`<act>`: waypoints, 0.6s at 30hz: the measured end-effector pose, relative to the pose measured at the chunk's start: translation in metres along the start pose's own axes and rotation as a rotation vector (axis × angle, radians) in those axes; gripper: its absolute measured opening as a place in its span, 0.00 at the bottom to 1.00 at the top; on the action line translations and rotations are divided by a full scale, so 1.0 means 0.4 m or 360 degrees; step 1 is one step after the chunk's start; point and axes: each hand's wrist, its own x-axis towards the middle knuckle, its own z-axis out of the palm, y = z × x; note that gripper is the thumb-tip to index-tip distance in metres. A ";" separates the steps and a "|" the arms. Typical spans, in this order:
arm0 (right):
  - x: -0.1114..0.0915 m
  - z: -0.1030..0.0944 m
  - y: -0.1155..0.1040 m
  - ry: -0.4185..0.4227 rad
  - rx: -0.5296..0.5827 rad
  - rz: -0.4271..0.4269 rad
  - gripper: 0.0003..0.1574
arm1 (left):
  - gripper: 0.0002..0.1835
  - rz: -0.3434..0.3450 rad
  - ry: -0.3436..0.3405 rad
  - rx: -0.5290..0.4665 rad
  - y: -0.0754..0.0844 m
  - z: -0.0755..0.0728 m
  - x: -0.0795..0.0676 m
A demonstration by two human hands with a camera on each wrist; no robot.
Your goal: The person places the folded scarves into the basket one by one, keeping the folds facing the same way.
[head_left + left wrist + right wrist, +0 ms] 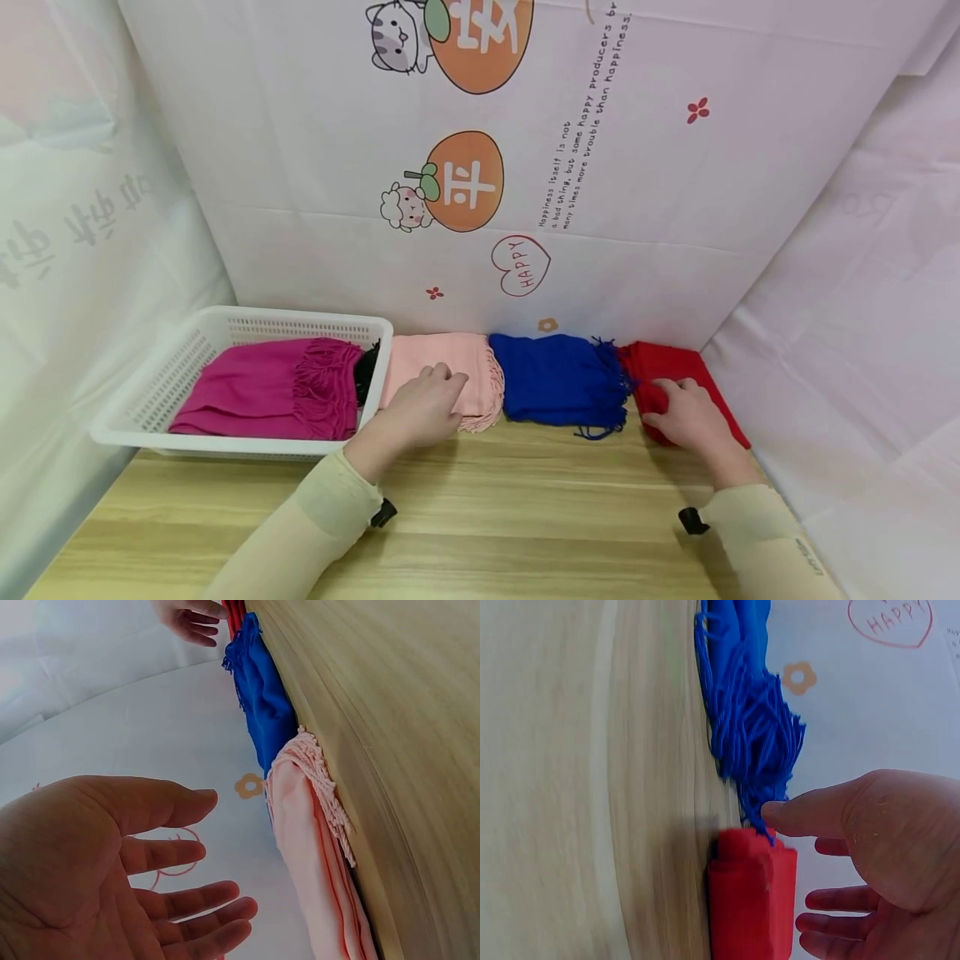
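A folded pink scarf with a fringed edge lies on the table, and my left hand hovers above it, fingers spread and holding nothing. In the left wrist view the left palm is apart from the pink cloth. Beside the pink one is a folded blue scarf, its fringe pointing right. A folded red cloth lies at the far right. My right hand is over the red cloth, fingers loosely extended. The right wrist view shows the thumb by the blue fringe; contact cannot be told.
A white plastic basket stands at the left, holding a folded magenta scarf and something black at its right end. Behind the row rises a printed white sheet. The wooden table stretches in front.
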 end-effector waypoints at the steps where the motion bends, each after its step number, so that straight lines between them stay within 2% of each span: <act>1: 0.001 -0.002 0.006 -0.0010 -0.0002 0.0003 0.47 | 0.29 0.0004 0.0004 -0.0001 0.001 0.001 0.001; 11: 0.024 -0.012 0.055 -0.0129 0.0019 0.0024 0.51 | 0.28 0.0007 0.0006 -0.0015 0.017 0.008 0.017; 18: 0.037 -0.008 0.091 -0.0186 0.0090 0.0042 0.51 | 0.27 0.0030 -0.0009 -0.0015 0.043 0.018 0.036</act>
